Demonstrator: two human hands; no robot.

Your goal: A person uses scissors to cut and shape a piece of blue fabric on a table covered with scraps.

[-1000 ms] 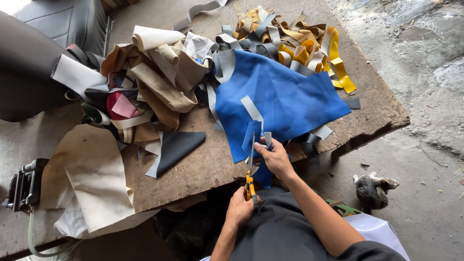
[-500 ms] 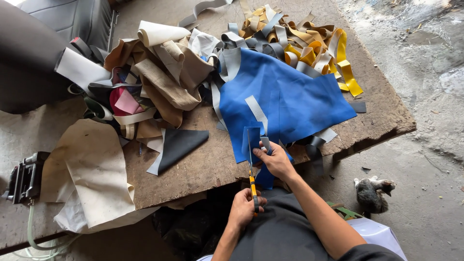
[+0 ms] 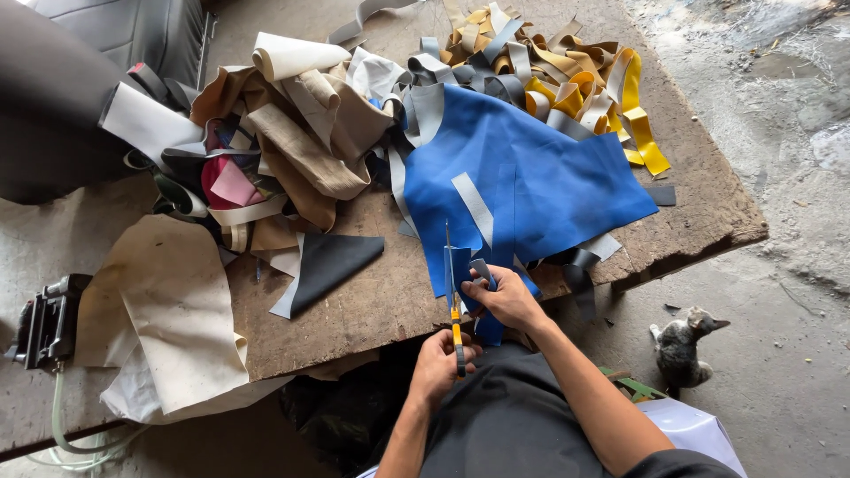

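Left hand (image 3: pixel 440 361) has the grip on yellow-handled scissors (image 3: pixel 453 305), blades up into the near edge of a blue sheet (image 3: pixel 522 181) that the right hand (image 3: pixel 505 296) pinches. Scrap pile (image 3: pixel 292 150) sits far left on the tabletop (image 3: pixel 372 310), cat (image 3: pixel 683 350) on the floor right.

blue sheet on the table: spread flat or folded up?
Mostly spread. The blue sheet lies open across the wooden table; only its near edge is gathered in the right hand, where the scissors meet it.
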